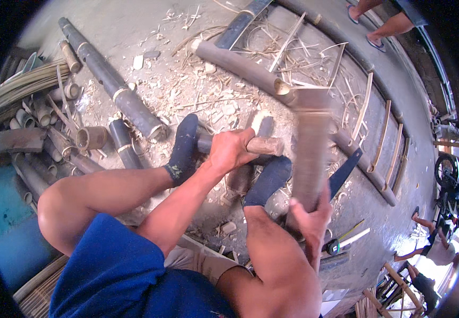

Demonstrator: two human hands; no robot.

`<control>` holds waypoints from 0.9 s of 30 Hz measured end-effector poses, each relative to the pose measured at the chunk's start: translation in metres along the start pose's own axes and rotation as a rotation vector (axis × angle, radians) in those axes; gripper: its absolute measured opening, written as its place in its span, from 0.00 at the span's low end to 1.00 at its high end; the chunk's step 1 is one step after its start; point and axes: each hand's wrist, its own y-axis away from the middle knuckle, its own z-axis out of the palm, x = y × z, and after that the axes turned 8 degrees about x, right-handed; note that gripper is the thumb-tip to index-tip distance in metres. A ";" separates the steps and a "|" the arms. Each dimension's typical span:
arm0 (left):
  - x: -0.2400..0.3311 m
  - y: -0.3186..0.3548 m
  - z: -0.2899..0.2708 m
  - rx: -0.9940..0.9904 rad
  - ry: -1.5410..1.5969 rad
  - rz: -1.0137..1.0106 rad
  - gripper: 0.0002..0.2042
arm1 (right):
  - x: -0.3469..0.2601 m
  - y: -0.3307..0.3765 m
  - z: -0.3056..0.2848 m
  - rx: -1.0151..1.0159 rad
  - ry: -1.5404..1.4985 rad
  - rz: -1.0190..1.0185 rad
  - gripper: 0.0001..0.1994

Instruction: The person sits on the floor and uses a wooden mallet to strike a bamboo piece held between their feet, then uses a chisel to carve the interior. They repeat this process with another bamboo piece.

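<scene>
My left hand (229, 151) is closed around a short round piece of wood (267, 146) between my feet, both in dark socks. Just beyond it stands a chunk with a pale cut face (261, 121). To the right, my right hand (314, 217) grips the lower part of a thick brown length of bamboo (312, 153), held upright and blurred by motion. A ring crosses this bamboo near its top. Behind it lies a dark, flat blade like a saw's (345, 172), partly hidden.
Pale chips (187, 100) litter the floor. Ahead lies a bamboo pole (234, 63); a dark one (112, 87) is at left, by piled bamboo offcuts (89, 138). A bamboo frame (367, 159) lies at right. A tape measure (333, 246) sits beside my right leg. Other people's legs (383, 26) show.
</scene>
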 end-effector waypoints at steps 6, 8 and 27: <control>0.004 0.001 0.001 0.002 0.011 -0.034 0.17 | 0.005 0.005 -0.004 0.218 -0.217 0.109 0.44; -0.003 0.002 0.000 0.036 0.062 -0.019 0.18 | 0.005 0.006 0.000 0.025 0.196 -0.077 0.47; 0.005 -0.023 0.006 0.240 0.853 -0.577 0.13 | -0.006 0.017 0.000 0.314 -0.304 0.203 0.41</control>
